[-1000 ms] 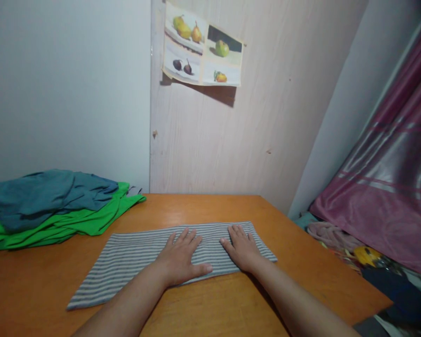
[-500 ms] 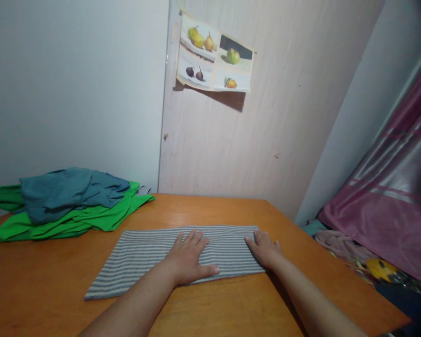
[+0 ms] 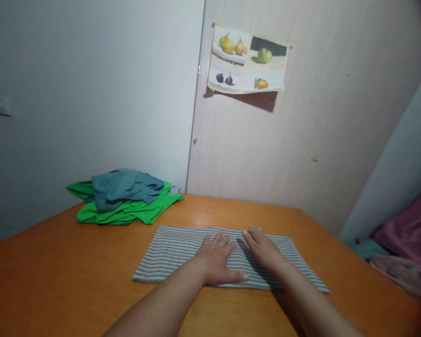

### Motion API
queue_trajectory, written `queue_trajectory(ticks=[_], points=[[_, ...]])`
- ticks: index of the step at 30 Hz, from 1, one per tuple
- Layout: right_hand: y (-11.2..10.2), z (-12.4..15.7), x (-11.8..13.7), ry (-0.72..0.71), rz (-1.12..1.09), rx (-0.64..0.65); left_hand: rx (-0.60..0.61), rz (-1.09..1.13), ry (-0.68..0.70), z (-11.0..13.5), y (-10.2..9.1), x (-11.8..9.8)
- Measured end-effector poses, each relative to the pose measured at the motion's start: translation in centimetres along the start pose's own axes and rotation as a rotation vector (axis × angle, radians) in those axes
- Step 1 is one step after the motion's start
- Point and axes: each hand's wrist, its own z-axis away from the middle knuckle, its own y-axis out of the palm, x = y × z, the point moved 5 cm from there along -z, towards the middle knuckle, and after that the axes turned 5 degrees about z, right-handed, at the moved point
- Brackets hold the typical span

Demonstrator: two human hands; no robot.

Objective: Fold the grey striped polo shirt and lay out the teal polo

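Got a striped cloth (image 3: 177,255) flat on the table (image 3: 73,281), lower middle of the frame, with left hand (image 3: 218,263) and right hand (image 3: 264,248) spread flat on top, pinching nothing; looks soft, light, floppy, so probably best grabbed by a corner or edge.

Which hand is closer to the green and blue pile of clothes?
Left. The left hand lies flat on the striped cloth, on the side toward the pile of clothes; the right hand rests beside it, farther right.

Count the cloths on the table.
3: the striped cloth, flat under left hand and right hand; the green garment, far left on the table; the blue-grey garment heaped on it. Others may hide underneath.
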Motion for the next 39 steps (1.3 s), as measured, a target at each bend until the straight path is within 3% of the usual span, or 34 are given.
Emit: queue_trajectory(ticks=[4,11,17,21,28,39], points=[[2.1,-0.1,2.7,-0.096,-0.02,0.012,-0.008,0.049,0.01,0.2,-0.1,-0.2],[4.4,1.0,2.6,-0.317,0.309,0.067,-0.034,0.093,0.023,0.0,-0.3,0.1],[4.7,0.6,2.7,-0.235,0.274,0.021,-0.158,0.032,0.0,-0.2,-0.9,1.1],[5.1,0.3,2.6,-0.206,0.242,-0.016,-0.265,-0.014,-0.151,0.1,-1.4,2.3],[5.7,-0.2,2.4,-0.277,0.297,-0.022,-0.219,-0.087,-0.323,1.1,-1.7,3.5],[5.4,0.0,3.0,-0.228,0.258,-0.036,-0.214,-0.095,-0.476,6.2,-3.6,7.6]])
